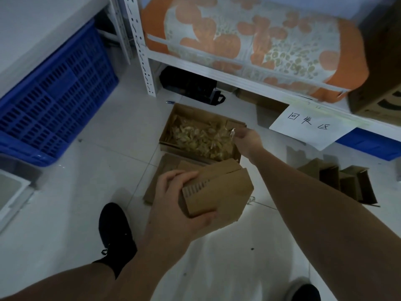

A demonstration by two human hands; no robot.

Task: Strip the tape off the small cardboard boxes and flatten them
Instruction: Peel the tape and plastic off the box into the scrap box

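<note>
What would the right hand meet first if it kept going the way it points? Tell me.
Probably the heap of stripped tape in the open cardboard box: the right hand reaches over that box's right end, pinching a tape scrap. Its height above the heap is unclear.

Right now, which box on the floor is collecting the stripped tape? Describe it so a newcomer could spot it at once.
Find the white metal shelf with the handwritten paper sign. On the floor tiles in front of it sits an open cardboard box, with the right hand at its right edge. Unlike the cardboard beside it, it stands upright and is filled with crumpled yellowish tape scraps.
</note>
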